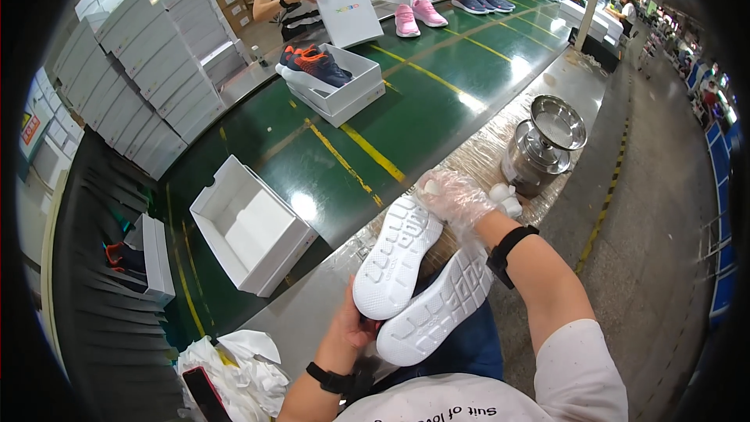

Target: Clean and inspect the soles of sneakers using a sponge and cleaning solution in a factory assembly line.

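Currently at the sole-cleaning or inspection step, judging by the grip: pair of shoes (418,273) held soles-up over the lap, white treads facing the camera, near edge of the workbench (312,305) just ahead. Left hand (351,327) wrapped around the heel end of the pair from below, fingers closed on the shoes. Right hand (457,197), covered by a thin clear plastic glove, resting on the toe end of the upper sole, fingers curled around a small white pad or cloth (506,197); exact item too small to identify. Metal dispenser can (544,144) with a dished top standing just beyond the right hand, on the plastic-wrapped strip of bench. Open empty white shoebox (251,227) on the green conveyor belt (437,86), left of the shoes. Second box with dark blue and orange shoes (316,66) farther along, tended by another person. Next move, as a judgement: steady support from the left hand, light even wiping pressure across the tread, then transfer to the empty box.
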### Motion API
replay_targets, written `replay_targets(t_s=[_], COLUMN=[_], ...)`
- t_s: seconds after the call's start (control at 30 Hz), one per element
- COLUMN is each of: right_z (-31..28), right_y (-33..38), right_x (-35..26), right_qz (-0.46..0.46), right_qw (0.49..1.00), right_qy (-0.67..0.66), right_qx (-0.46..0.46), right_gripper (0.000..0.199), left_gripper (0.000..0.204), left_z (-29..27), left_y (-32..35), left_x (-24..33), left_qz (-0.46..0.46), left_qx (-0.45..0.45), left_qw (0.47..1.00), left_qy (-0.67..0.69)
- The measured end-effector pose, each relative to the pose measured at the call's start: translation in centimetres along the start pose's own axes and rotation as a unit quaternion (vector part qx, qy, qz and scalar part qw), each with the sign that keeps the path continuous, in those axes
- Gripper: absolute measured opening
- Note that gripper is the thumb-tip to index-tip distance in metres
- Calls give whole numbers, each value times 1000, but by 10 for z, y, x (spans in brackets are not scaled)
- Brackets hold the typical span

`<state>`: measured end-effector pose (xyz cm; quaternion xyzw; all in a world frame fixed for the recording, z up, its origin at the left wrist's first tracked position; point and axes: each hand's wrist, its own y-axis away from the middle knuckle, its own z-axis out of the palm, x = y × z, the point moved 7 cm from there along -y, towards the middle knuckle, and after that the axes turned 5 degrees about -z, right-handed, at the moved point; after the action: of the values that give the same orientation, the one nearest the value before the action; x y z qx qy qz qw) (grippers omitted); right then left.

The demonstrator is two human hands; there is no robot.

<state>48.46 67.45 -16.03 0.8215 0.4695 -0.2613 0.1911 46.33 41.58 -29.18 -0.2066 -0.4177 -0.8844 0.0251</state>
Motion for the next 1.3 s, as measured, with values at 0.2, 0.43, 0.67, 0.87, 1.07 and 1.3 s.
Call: replay_targets(t_s=[0.2, 0.43, 0.67, 0.87, 1.07, 1.3], right_z=[31, 9, 21, -5, 11, 6], right_y=[51, -35, 37, -13, -41, -20], right_x=[-115, -27, -105, -46, 78, 60], right_qz=[-491, -318, -578, -431, -49, -53], right_qw=[869, 942, 811, 898, 995, 985], right_qy=[-53, 109, -85, 76, -86, -147], right_qx=[23, -10, 9, 46, -5, 66], right_gripper=[29, 24, 18, 20, 41, 27], left_gripper=[75, 80, 80, 75, 71, 60], left_z=[8, 7, 23, 7, 8, 31], left_y=[2, -7, 2, -16, -28, -21], left_x=[0, 1, 3, -1, -1, 10], left_qz=[-22, -3, 2, 5, 28, 17], left_qx=[-13, -22, 5, 6, -47, -6], left_qw=[1000, 999, 998, 999, 998, 1000], left_qy=[5, -40, -60, -45, 18, -9])
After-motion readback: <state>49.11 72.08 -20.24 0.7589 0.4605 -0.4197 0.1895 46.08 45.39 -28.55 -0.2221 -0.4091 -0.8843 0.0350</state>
